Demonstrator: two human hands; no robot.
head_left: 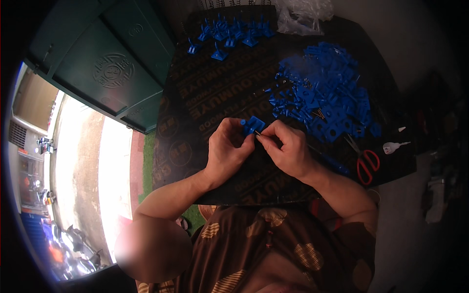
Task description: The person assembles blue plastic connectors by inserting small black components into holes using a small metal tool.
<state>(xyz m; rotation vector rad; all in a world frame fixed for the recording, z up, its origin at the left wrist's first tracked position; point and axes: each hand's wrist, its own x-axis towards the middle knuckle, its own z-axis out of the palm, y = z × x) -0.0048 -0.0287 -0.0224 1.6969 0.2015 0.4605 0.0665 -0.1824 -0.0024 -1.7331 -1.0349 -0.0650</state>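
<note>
Over the near middle of the dark table, my left hand (229, 149) is closed on a blue plastic part (253, 125) with a square plate and a short round stub. My right hand (288, 149) comes in from the other side, thumb and forefinger pinched on a small thin metal pin (258, 132). The pin's tip meets the blue part or lies right beside it; I cannot tell which. Fingers hide the lower side of the part.
A heap of loose blue plastic pieces (337, 93) covers the table's right side. Several blue pieces with upright spikes (229, 31) stand at the back left. Red-handled scissors (366, 163), a blue-handled tool (334, 163) and a small white bottle (391, 147) lie at the right. A clear plastic bag (305, 17) sits at the back.
</note>
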